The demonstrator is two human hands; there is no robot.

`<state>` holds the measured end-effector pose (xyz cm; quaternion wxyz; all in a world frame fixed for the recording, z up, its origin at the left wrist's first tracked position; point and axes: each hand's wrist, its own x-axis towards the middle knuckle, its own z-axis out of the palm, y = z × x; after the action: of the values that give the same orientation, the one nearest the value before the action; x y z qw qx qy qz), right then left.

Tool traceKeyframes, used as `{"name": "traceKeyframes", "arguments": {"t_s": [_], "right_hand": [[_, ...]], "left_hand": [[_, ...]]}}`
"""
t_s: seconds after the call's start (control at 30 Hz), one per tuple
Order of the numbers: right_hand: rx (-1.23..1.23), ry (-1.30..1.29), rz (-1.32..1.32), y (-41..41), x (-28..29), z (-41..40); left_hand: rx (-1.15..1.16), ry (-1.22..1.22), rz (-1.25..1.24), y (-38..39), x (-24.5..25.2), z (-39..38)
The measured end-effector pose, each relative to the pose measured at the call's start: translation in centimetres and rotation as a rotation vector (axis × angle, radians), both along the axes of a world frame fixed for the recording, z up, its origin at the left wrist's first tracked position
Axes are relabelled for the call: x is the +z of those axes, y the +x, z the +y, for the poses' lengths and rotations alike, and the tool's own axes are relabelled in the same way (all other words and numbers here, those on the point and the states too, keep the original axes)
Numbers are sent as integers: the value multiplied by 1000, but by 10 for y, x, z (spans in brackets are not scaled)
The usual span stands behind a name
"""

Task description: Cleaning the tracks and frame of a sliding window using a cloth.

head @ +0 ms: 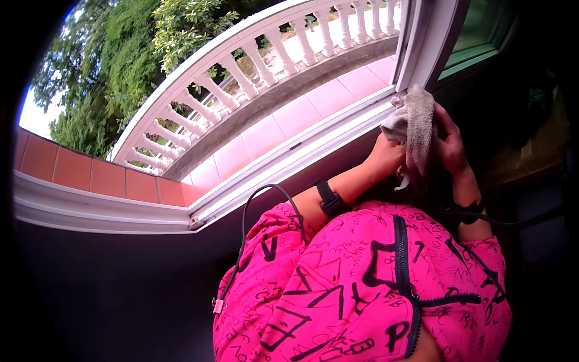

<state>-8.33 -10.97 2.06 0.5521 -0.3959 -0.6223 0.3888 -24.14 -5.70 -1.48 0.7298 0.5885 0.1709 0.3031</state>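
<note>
A greyish cloth (420,126), rumpled and folded over, is held up between my two hands at the right end of the white window sill track (298,145). My left hand (388,151) grips the cloth's left side, its fingertips partly hidden in the folds. On the cloth's right side, my right hand (450,142) has its fingers curled against it; some of them are hidden behind the fabric. The cloth's top reaches the foot of the white window frame (418,50), and a loose end hangs below my hands.
Beyond the track lie pink tiles (271,129) and a white balustrade (258,63), with trees behind. A green-tinted window pane (475,31) stands at upper right. Black straps circle both forearms; a cable (246,212) loops by the left arm, another runs off right.
</note>
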Motion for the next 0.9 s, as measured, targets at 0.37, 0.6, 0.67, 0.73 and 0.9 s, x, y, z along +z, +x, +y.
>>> {"name": "traceKeyframes", "arguments": {"t_s": [0.37,0.6,0.67,0.73,0.9], "right_hand": [[271,-373,51,-89,8,27],[64,-10,-253,-74,82,56],[36,150,-542,-58,109,78],[254,-21,-675,-26,103,93],[-17,324,-1131,-64,6,81]], "left_hand": [[713,686,268,-106,41,-2],[950,884,362,-199,97,-8],[969,939,480,-232,115,-13],[764,852,551,-250,104,-25],[734,942,1071,-225,73,-51]]}}
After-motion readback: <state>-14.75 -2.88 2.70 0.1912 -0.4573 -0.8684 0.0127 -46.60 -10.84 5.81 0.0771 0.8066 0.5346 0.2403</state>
